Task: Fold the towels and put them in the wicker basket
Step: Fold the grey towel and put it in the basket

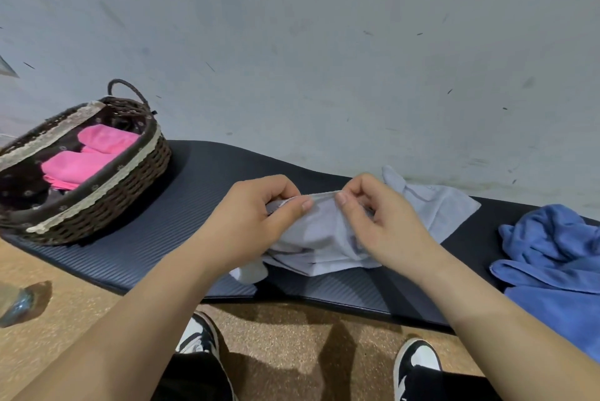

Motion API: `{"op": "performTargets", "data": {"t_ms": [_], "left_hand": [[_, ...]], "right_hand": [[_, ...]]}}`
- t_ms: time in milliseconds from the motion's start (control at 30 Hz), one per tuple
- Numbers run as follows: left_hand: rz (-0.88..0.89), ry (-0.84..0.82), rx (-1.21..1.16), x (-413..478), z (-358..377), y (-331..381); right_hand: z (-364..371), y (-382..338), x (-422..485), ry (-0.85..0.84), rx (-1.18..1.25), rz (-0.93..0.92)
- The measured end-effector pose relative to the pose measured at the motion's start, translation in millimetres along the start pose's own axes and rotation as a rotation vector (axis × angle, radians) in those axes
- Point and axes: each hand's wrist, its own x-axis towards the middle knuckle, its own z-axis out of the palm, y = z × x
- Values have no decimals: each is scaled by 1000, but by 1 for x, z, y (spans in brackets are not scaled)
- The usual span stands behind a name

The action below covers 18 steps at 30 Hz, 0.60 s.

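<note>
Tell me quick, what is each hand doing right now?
Left hand: closed, pinching the top edge of the pale grey cloth towel.
Right hand: closed, pinching the same edge of that towel.

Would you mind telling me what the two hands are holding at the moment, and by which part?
Both the left hand and right hand pinch the pale grey towel along its raised top edge.
</note>
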Motion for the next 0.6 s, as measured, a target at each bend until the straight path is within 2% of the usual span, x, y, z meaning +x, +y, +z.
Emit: {"op": "performTargets", "data": {"t_ms": [67,167,300,400,500,600], "left_hand": [[-9,-21,57,5,-9,-7],[-29,-19,130,12,-20,-16],[-48,54,158,18,-35,-27],[-73,118,176,18,-44,-34],[-64,180,191,13,-47,-35],[-77,287,165,7,-42,-31]], "right_hand": [[-7,-1,6,-15,-60,19],[-26,2,12,-136,-116,113],[-57,9,13,-227,-66,227],[-77,18,8,-260,-219,291],[-86,36,2,-199,-378,345],[-92,58,-1,-9,-532,376]]}}
